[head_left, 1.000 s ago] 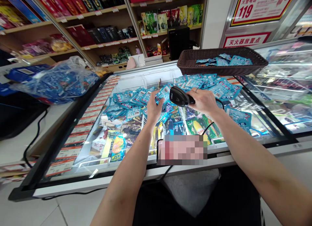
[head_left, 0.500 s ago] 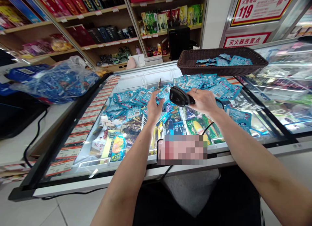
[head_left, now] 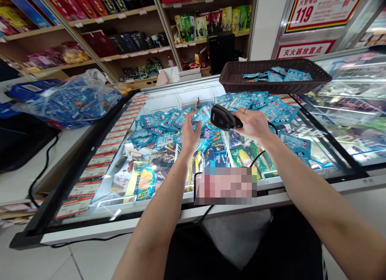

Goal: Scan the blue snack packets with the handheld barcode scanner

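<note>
My right hand (head_left: 255, 125) is wrapped round the handle of a black barcode scanner (head_left: 222, 118), whose head points left. My left hand (head_left: 190, 133) has a small blue packet (head_left: 203, 115) between thumb and fingers, with the packet's barcode side up, close to the scanner head. Below both hands lie many similar packets (head_left: 165, 140) in a loose heap on the glass top of a chest freezer (head_left: 99, 199). More blue packets (head_left: 273, 111) are spread behind and to the right of my right hand.
A brown wicker basket (head_left: 241, 85) with blue packets stands at the back. At left is a clear plastic bag (head_left: 87, 99) full of blue packets. A phone (head_left: 197, 187) with a blurred screen rests at the front edge. The scanner's black cable (head_left: 257, 157) runs beside my right hand.
The packet in my left hand has tilted and shows more of its face. The scanner has moved very slightly right, with my right hand still round it.
</note>
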Demonstrator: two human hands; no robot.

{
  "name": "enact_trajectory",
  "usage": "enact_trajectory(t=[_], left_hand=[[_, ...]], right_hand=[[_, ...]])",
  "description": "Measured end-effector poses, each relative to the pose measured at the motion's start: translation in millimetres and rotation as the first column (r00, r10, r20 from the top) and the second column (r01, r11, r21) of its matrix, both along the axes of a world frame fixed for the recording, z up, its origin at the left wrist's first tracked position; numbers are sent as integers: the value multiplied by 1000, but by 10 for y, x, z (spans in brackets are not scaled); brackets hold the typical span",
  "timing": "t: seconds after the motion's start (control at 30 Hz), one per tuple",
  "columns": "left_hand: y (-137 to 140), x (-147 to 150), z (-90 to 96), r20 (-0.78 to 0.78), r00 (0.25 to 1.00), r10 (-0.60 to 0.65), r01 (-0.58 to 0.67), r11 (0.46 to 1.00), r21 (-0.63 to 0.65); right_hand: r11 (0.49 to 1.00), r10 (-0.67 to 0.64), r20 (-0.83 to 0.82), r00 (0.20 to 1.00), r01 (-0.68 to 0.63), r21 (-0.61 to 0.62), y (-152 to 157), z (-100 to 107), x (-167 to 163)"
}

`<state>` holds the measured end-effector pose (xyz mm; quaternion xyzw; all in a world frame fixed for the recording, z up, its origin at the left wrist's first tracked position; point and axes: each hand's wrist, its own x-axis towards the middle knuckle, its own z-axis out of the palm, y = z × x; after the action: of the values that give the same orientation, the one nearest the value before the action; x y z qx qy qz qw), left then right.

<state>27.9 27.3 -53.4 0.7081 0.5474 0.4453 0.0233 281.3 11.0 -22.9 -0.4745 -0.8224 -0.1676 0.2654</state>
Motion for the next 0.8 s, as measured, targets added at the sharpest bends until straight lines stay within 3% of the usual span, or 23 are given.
enact_trajectory(t=[0.1, 0.23, 0.3, 0.43, 0.5, 0.8], left_hand=[[-36, -24, 41, -141, 982, 122, -120, 992, 23], [-135, -65, 138, -331, 885, 327, -322, 944, 71], [-170, -74, 169, -396, 875, 278, -270, 960, 75], [-161, -54, 151, -544, 839, 4, -23, 999, -29], [-132, -51, 123, -567, 822, -46, 9, 998, -68], [-40, -172, 47, -569, 817, 96, -157, 986, -60]], right_hand=[[1000, -11, -11, 1000, 11, 13, 8, -3, 16], [999, -28, -24, 999, 28, 28, 14, -6, 28], [999, -34, -28, 999, 34, 32, 16, -4, 32], [998, -47, -38, 998, 48, 41, 21, 7, 46], [997, -60, -51, 997, 62, 46, 22, 13, 54], [987, -151, -104, 983, 156, 34, 39, 51, 117]])
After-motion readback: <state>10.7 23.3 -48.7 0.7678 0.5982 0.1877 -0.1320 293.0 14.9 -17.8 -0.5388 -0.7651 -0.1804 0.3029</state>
